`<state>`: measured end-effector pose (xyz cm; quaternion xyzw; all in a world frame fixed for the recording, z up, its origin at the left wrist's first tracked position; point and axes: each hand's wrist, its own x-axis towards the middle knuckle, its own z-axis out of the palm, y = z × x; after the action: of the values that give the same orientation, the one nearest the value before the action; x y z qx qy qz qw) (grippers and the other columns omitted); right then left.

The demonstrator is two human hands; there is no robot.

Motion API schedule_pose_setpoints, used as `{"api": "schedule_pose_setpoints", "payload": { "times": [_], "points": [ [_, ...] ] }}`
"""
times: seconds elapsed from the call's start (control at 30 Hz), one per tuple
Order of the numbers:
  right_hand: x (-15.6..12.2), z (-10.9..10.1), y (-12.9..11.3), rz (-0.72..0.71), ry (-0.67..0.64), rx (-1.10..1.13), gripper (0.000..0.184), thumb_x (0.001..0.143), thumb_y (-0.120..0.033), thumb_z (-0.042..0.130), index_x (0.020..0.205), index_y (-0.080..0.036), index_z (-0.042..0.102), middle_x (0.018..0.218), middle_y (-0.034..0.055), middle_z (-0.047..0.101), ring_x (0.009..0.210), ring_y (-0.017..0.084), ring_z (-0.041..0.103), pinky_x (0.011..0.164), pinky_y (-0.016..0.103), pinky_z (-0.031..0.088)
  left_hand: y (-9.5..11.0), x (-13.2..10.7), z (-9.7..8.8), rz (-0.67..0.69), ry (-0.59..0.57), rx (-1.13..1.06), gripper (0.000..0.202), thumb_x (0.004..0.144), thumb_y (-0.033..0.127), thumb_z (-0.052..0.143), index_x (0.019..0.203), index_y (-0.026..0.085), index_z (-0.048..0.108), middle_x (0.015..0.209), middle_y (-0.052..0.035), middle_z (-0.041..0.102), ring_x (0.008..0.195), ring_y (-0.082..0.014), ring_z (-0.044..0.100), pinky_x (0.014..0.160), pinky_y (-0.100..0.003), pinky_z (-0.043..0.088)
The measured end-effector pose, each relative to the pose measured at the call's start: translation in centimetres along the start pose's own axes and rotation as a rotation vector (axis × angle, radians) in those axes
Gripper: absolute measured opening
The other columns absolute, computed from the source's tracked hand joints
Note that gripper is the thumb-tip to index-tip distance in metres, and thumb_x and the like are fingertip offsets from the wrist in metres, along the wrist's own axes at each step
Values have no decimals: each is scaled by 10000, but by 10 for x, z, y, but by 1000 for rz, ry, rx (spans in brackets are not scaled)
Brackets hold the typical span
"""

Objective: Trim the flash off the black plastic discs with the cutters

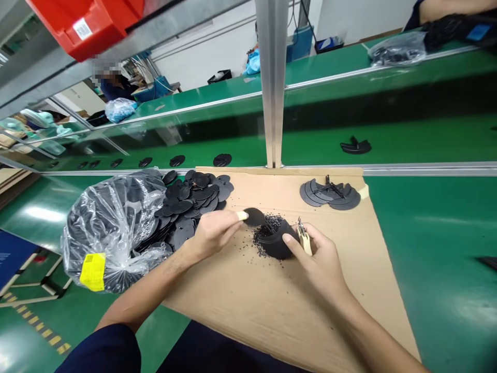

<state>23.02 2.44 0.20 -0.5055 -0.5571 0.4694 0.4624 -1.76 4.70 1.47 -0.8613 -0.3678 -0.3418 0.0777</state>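
My left hand pinches the edge of a thin black plastic disc, with a pale yellow cover on a fingertip. The disc is held above a scatter of small black plastic bits. My right hand is closed around small nippers with cream handles, jaws pointing up and away. Its thumb also presses on a curved black plastic piece beside the disc; whether the two join is unclear. Left of my left hand lies a heap of similar black discs.
A clear plastic bag of black parts with a yellow label stands at left. Stacked curved black parts lie on the cardboard sheet. Behind, a metal post rises before a green belt carrying spaced black parts. A red bin hangs overhead.
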Motion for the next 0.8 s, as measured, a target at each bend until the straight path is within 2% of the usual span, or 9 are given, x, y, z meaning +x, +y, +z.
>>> {"api": "schedule_pose_setpoints", "payload": {
  "times": [0.07,0.17,0.33,0.47,0.57,0.67,0.8],
  "points": [
    [0,0,-1,47,-20,53,322,848,-466,702,735,-215,536,680,-38,463,620,134,417,600,266,377,12,-2,8,40,103,-156,181,949,72,563,1053,151,687,892,-57,776,812,-116,735,764,-189,566],
    [1,1,1,144,-74,160,361,795,-517,753,758,-211,565,727,-18,545,677,150,489,642,275,420,22,-6,19,39,102,-203,213,927,37,567,1052,152,696,908,-67,773,826,-118,730,747,-193,570],
    [0,4,5,356,-145,364,407,680,-534,856,819,-214,645,762,-10,630,727,170,569,724,304,485,15,-14,24,189,45,-83,161,944,71,608,1053,160,686,860,-58,762,746,-131,705,643,-233,532],
    [-1,7,3,459,-178,460,376,656,-497,876,853,-226,705,842,16,698,813,198,628,802,331,513,9,-18,21,192,32,-104,171,966,76,577,1073,166,676,936,-68,777,809,-146,727,695,-260,574],
    [-1,7,3,472,-173,460,342,682,-475,865,858,-228,707,876,20,707,865,206,641,864,342,510,13,-19,21,72,22,-208,241,983,66,510,1123,173,675,1000,-74,772,867,-148,731,727,-263,591],
    [-2,7,7,434,-148,379,349,704,-490,853,842,-221,679,817,2,669,805,187,606,803,314,498,21,-20,22,-170,-35,-453,276,1020,116,431,1135,159,678,998,-91,743,882,-149,712,743,-266,593],
    [-6,7,6,348,-195,231,360,771,-532,796,845,-209,655,774,-3,619,740,167,553,700,281,470,32,-22,26,-523,-73,-675,175,964,310,648,1028,150,678,842,-46,670,733,-127,643,649,-225,554]
  ]
}}
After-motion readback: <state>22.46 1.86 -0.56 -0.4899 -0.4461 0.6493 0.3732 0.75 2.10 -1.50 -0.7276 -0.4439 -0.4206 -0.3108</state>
